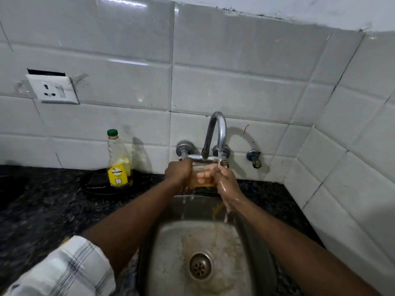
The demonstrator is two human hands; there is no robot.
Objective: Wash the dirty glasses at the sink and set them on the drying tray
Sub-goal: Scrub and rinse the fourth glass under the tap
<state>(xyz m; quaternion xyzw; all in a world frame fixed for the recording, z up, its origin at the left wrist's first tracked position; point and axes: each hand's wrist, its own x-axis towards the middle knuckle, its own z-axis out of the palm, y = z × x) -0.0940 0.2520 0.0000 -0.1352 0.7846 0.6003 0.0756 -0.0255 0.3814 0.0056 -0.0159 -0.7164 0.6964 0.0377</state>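
A clear glass point(202, 177) with a yellowish tint is held over the steel sink point(168, 242), just under the chrome tap point(215, 133). My left hand point(178, 173) grips the glass's left side. My right hand point(225, 180) is wet and wraps the glass's right side, with its fingers showing through the glass. A thin stream of water falls from the spout onto my right hand and runs off it into the basin. No drying tray is in view.
A dish-soap bottle point(118, 163) with a green cap stands on a dark plate point(96, 186) with a dark sponge, left of the sink on the black granite counter point(38, 206). A wall socket point(53, 88) and a small valve point(254, 158) sit on the white tiles.
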